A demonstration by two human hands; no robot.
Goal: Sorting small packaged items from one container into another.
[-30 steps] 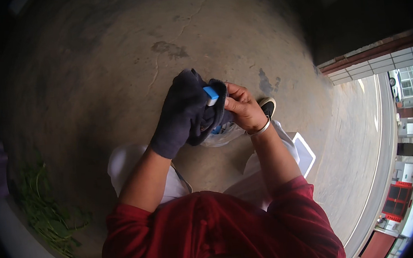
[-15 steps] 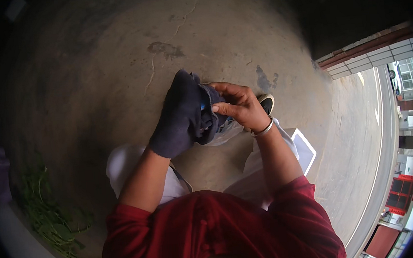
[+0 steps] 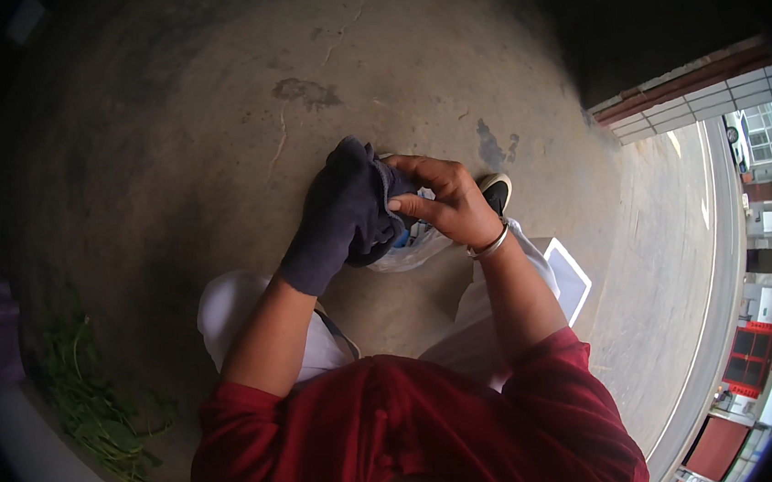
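A dark navy, sock-like piece of cloth (image 3: 316, 233) covers my left hand from the wrist to beyond the fingertips, so its fingers are hidden. Only the bare left forearm (image 3: 271, 338) shows below it. My right hand (image 3: 451, 200), bare with a silver bangle at the wrist, pinches the gathered edge of the cloth between thumb and fingers. Under both hands, near floor level between my feet, a clear plastic bag (image 3: 410, 256) with something blue inside is partly hidden.
Green leafy stalks (image 3: 97, 404) lie on the concrete floor (image 3: 214, 164) at the left. A white box (image 3: 566, 282) stands beside my right leg, and a black shoe (image 3: 497, 193) shows past my right hand. A tiled wall edge (image 3: 695, 102) and a road are at the right.
The cloth has shifted slightly left and down, and its folds have changed. My right hand keeps its pinch at the edge, moved slightly left. More of the plastic bag's blue contents shows.
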